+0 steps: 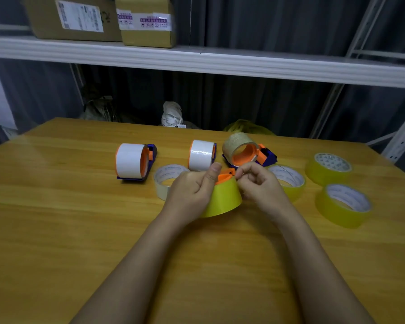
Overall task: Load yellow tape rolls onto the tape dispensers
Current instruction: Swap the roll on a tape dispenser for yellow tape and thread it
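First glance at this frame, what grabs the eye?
Both hands meet at table centre: the left hand grips a yellow tape roll on an orange-cored dispenser, and the right hand pinches at its top edge. Behind stand two dispensers with white rolls; loose yellow rolls lie to the right.

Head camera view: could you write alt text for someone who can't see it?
Two hands hold a yellow tape roll on an orange dispenser above a wooden table; the left hand grips it, the right hand pinches near its top.
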The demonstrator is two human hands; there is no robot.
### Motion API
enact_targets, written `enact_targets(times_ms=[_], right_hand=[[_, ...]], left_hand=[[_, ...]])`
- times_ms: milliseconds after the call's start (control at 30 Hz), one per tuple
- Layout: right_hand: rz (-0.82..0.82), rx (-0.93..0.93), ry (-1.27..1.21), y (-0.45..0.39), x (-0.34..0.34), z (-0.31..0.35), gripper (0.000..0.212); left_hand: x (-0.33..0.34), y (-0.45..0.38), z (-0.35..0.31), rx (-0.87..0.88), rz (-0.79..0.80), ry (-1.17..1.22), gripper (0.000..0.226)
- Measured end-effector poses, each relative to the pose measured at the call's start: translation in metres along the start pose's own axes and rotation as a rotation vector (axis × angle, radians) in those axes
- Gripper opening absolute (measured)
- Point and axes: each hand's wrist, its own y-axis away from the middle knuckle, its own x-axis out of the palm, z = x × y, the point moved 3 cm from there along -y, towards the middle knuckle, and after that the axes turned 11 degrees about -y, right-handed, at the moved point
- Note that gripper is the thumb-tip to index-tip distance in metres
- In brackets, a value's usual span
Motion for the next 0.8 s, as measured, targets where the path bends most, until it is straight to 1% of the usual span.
enact_targets(times_ms=[133,267,433,567,800], right_hand=[[0.059,-0.004,-0.014,0.0006,0.0041,0.0015,0.023],[0.051,-0.021,0.015,-0.0010,0.0020,0.0004,0.020],[0.020,-0.062,-0.018,-0.0001,0.0031,0.0010,0.009],[0.124,-0.071,0.013,0.0022,0.0055,0.0036,0.015],[0.124,-0.079,-0.004,0.0004,0.0049,0.0008,0.012]], left_hand=[[0.0003,0.0000,0.0002,0.009,-0.001,-0.017,0.071],[0.0004,-0.0009,-0.0002,0.009,-0.008,-0.015,0.071],[0.0009,-0.0006,0.0010,0.000,-0.016,0.002,0.070],[0.0007,-0.0002,-0.0004,0.013,-0.015,0.010,0.069],[-0.0002,0.0001,-0.0005,0.022,-0.012,0.007,0.070]])
